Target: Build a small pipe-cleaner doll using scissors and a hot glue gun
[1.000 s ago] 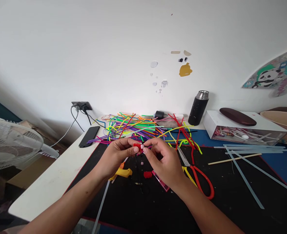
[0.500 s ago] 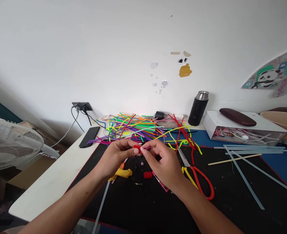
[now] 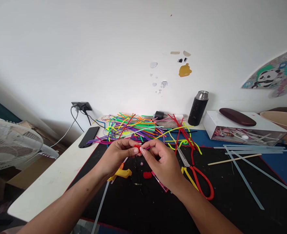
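**Both hands pinched on a small red piece above the black mat**

The left hand [image 3: 117, 156] and the right hand [image 3: 164, 162] meet over the middle of the bench [image 3: 48, 182]. Between their fingertips sits a small red piece [image 3: 137, 148], fuzzy in look, held clear of the surface. The left hand is closed to a pinch, thumb and forefinger on the piece's left side. The right hand is likewise closed to a pinch on its right side, the remaining fingers curled in. A thin pink strand shows at the right fingertips; whether it joins the red piece cannot be told.

Below the hands, on the black mat [image 3: 231, 201], lie a second red lump [image 3: 147, 175], a tiny pink bit [image 3: 142, 163], and a pink strip [image 3: 161, 184] partly hidden under the right wrist. A yellow glue gun [image 3: 122, 173] rests just under the left hand, with a clear glue stick [image 3: 100, 208] running toward the near edge. Red-handled scissors [image 3: 198, 177] lie just to the right of the right hand.

Behind the hands a heap of coloured pipe cleaners [image 3: 136, 126] spreads across the bench. A black phone [image 3: 88, 136] lies to its left, a black flask [image 3: 198, 109] stands upright to its right near the wall. A white box [image 3: 243, 130] sits further right, with several pale sticks [image 3: 251, 151] in front of it. A white fan [image 3: 11, 143] stands off the left end.
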A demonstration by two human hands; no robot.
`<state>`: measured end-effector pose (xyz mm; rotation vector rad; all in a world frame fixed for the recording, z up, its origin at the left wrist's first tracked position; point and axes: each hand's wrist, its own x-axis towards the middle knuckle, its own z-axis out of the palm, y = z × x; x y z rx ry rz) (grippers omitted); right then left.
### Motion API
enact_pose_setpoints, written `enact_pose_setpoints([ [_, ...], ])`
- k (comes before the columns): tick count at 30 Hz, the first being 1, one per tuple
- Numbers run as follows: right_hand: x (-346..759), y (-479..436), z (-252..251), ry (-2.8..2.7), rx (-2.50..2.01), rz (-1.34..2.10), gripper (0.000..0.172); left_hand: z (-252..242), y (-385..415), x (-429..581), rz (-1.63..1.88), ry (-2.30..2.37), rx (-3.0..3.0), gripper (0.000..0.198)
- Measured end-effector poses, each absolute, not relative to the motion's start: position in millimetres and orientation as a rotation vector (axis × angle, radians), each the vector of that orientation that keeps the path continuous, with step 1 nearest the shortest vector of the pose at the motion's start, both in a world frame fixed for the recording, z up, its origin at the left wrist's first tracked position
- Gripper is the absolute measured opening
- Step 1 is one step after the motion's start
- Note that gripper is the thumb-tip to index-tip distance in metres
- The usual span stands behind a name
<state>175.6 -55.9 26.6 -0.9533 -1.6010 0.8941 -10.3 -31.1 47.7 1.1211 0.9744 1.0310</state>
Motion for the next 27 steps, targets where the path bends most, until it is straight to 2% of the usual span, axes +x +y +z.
enact_pose_setpoints([
  [27,176.8,-57.6,25.7,-1.592,-0.907,0.933,0.02,49.9,-31.7,-11.7,1.017,0.94,1.079,0.034],
])
